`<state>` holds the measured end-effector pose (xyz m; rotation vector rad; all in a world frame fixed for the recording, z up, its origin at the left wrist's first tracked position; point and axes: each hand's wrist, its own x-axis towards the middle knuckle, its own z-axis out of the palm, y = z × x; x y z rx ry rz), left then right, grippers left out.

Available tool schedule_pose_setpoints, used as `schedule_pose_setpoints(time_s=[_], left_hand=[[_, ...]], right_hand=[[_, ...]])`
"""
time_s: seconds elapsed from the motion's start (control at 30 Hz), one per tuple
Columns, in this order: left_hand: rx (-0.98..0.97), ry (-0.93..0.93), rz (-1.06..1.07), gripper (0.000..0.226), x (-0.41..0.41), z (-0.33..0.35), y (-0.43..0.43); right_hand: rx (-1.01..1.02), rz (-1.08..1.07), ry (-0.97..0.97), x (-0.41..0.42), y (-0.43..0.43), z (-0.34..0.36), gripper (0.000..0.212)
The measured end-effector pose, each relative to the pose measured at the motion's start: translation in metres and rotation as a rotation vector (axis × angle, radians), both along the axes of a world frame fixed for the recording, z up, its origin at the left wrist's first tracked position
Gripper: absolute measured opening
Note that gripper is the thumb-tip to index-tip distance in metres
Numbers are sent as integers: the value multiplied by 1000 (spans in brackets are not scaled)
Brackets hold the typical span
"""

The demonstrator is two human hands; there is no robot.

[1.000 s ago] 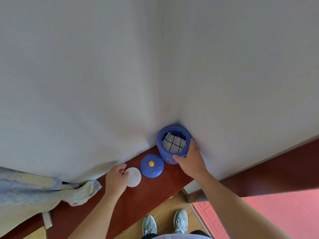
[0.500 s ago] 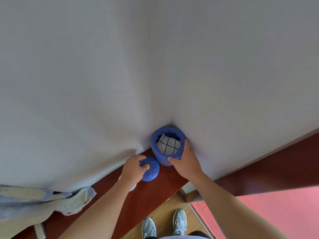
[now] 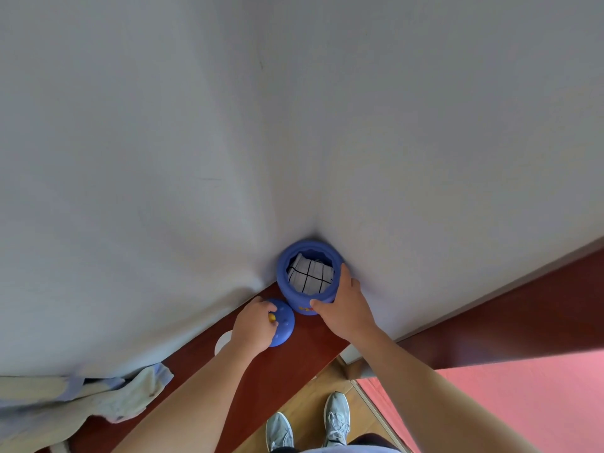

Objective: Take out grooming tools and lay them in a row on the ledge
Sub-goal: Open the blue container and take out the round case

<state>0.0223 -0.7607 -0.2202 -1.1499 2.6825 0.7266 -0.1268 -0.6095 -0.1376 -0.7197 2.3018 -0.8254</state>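
With the blue jar (image 3: 295,297) gripped by the right hand (image 3: 343,310) and its lid (image 3: 285,326), already off, pinched at the knob by the left hand (image 3: 253,325), only a white disc (image 3: 223,343) is laid on the ledge (image 3: 294,364), and a checked pouch (image 3: 310,277) lies inside the jar, so most is judged left.

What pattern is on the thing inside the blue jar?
The item is white with black grid lines, in the head view.

The left hand (image 3: 253,325) hides much of the blue lid (image 3: 285,329) and white disc (image 3: 223,342).

No text legible (marks on jar (image 3: 291,297) blurred).
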Motion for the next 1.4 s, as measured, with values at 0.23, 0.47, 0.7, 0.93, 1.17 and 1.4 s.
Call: schedule_pose_setpoints(time_s=[0.23,0.47,0.7,0.93,1.17,1.4], left_hand=[[-12,19,-35,23,2,3,-3],[-32,142,-16,32,6,15,-5],[-71,239,15,8,17,32,-4],[-106,340,68,5,28,54,4],[-106,430,104,13,34,73,5],[-111,518,80,18,23,94,5]], right_hand=[[-4,-8,-1,0,-1,-2,104],[-17,-5,-6,0,0,-2,103],[-19,-8,-4,1,-1,-4,102],[-44,-14,7,0,-1,-5,100],[-28,-3,6,0,-1,-5,103],[-34,11,2,-1,0,-5,102]])
